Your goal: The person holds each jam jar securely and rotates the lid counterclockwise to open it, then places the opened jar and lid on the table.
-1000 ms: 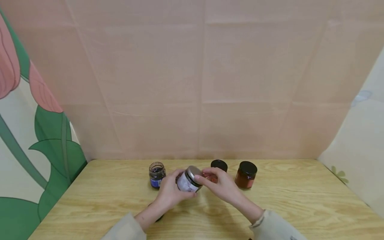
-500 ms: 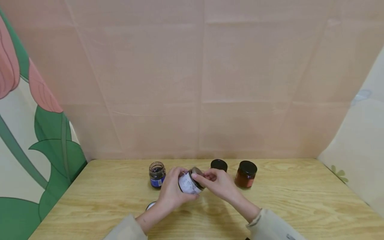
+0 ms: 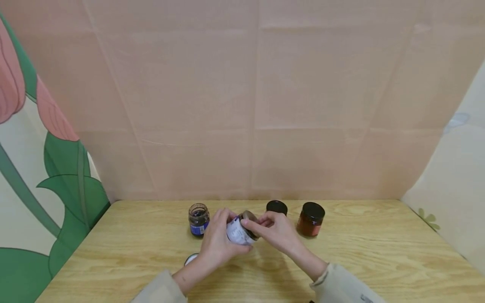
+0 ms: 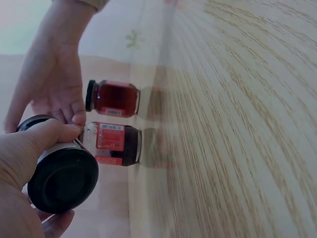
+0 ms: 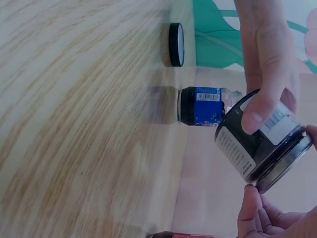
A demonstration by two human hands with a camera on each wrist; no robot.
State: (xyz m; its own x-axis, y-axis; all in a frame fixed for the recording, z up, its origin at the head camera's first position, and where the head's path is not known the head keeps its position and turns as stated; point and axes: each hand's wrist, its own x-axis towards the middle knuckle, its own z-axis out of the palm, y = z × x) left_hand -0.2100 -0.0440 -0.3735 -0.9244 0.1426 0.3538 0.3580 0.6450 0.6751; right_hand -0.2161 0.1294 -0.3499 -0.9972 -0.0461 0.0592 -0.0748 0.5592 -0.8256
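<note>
My left hand [image 3: 217,242] grips a dark glass jar [image 3: 237,234] with a white label, holding it tilted above the table. The left wrist view shows the jar's black base [image 4: 63,181], with the thumb and fingers around its side. My right hand [image 3: 282,235] pinches the rim of the jar's metal lid [image 3: 248,216] between thumb and fingers. That lid [image 5: 287,162] sits on the jar's mouth in the right wrist view. Behind my left hand stands an uncapped jar [image 3: 198,229] with a blue label and dark contents.
A loose lid [image 3: 191,258] lies on the wooden table [image 3: 379,252], white inside facing up, partly hidden by my left wrist. Two red jars with black lids stand at the back right: one [image 3: 310,227] in plain sight, the other [image 4: 111,139] mostly behind my right hand.
The held jar has turned and shifted slightly right, with my left hand moving along. My right fingers have closed further over its lid. More of the loose lid shows beside my left wrist.
</note>
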